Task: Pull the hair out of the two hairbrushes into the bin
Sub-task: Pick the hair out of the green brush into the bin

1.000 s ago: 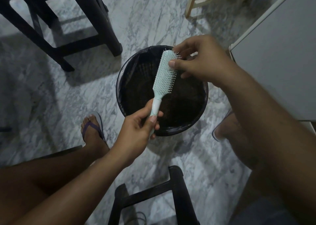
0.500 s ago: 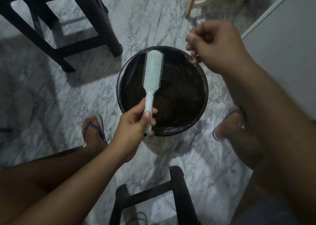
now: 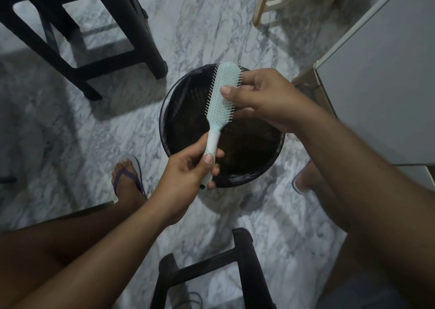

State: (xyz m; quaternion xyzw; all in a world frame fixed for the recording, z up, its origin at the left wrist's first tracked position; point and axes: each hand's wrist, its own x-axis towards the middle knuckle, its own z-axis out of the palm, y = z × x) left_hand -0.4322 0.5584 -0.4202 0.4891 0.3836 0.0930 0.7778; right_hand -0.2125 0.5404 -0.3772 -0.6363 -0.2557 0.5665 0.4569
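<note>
Since the marble floor (image 3: 200, 26) fills most of the view, we start there: the black bin (image 3: 164, 130) stands on it between our feet, and the work happens above its open mouth. Our right hand (image 3: 266, 99) wraps the head of the hairbrush (image 3: 223, 92), thumb laid across the bristle face and fingers curled behind it. Our left hand (image 3: 188, 170) grips the handle, fingers and thumb closed round it. The brush hangs over the bin, head towards the far rim, handle end over the near rim.

We judge it a light, stiff plastic thing with springy pins, so the handle is the place to steady it while fingertips pinch hair near the pin roots and draw it outward. Loose hair should be feather-light and clingy, apt to stick to fingers rather than drop.

Whether any hair sits among the pins we cannot make out. The bin's dark inside hides its contents, most of our right fingers are behind the head, and the second brush is not in view.
</note>
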